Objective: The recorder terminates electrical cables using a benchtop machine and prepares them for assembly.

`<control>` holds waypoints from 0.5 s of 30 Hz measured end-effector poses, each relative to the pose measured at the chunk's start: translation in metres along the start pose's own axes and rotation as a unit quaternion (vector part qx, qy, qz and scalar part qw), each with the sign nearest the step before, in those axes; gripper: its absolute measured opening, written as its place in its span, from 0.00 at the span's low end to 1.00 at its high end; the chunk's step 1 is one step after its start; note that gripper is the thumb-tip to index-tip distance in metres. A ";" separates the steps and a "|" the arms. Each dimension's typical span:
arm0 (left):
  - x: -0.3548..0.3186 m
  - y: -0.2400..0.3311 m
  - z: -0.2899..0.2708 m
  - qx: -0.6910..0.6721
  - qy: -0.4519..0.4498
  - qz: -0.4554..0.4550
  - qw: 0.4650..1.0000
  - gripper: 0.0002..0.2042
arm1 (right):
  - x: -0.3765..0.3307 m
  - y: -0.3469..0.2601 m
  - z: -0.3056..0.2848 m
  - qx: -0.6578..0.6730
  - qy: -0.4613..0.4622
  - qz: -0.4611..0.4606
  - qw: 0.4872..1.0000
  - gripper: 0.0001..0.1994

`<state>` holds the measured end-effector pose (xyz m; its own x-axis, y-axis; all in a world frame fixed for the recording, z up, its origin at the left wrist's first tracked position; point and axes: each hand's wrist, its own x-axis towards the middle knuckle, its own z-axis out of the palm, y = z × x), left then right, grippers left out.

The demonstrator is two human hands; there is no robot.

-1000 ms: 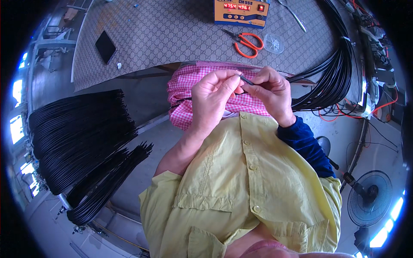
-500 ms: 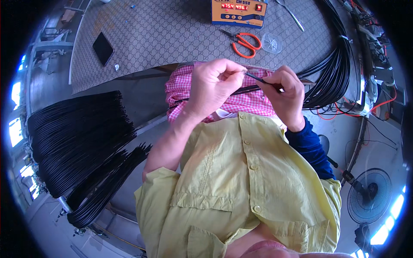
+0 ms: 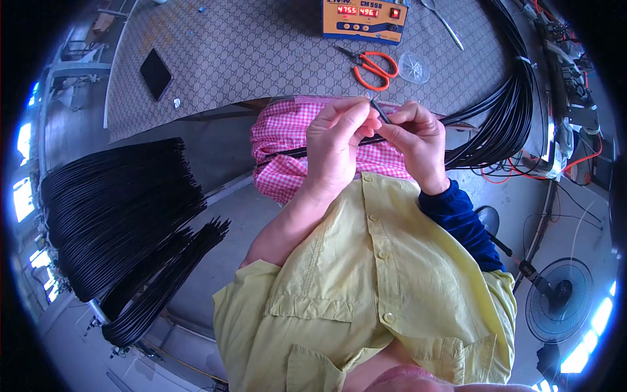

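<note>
Above my lap, just short of the table edge, both hands meet at the end of a thin black cable (image 3: pixel 379 112). My right hand (image 3: pixel 419 136) pinches the cable between thumb and fingers. My left hand (image 3: pixel 336 140) is closed at the tip, thumb and forefinger against it. Fine pale strands seem to stick out of the tip, too small to make out well. More black cable (image 3: pixel 290 153) lies across the pink checked cloth (image 3: pixel 281 121) on my lap. Beyond my hands, orange-handled scissors (image 3: pixel 375 70) lie on the table.
A small clear dish (image 3: pixel 414 68) stands beside the scissors, near an orange device with red digits (image 3: pixel 363 21). Tweezers (image 3: pixel 444 25) and a dark phone (image 3: pixel 156 74) lie on the patterned table (image 3: pixel 248 52). Black cable bundles hang right (image 3: pixel 506 117) and left (image 3: pixel 124 202). A fan (image 3: pixel 560 297) stands at right.
My hands have come closer together, the right one moving left. The cable end now points more steeply away from me, and my left fingers have shifted round its tip.
</note>
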<state>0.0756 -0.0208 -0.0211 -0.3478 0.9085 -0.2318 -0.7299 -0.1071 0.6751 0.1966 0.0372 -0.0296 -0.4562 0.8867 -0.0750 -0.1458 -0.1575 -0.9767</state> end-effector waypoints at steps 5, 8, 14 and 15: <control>0.006 0.012 -0.008 -0.036 -0.035 -0.093 0.994 0.09 | 0.001 0.002 -0.003 -0.018 -0.018 -0.018 0.999 0.07; 0.007 0.012 -0.009 -0.043 -0.041 -0.101 0.993 0.08 | 0.001 0.000 -0.002 -0.021 -0.017 -0.014 1.000 0.07; 0.004 0.012 -0.006 -0.033 -0.022 -0.103 0.994 0.09 | 0.001 -0.002 -0.002 -0.015 -0.019 0.002 1.000 0.07; 0.004 0.013 -0.006 -0.023 -0.014 -0.105 0.994 0.09 | 0.001 -0.001 -0.003 -0.018 -0.022 0.004 1.000 0.07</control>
<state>0.0618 -0.0211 -0.0174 -0.1681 0.9239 -0.3437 -0.8116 0.0682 0.5802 0.1989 0.0399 -0.0292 -0.4956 0.8654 -0.0739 -0.1107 -0.1473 -0.9829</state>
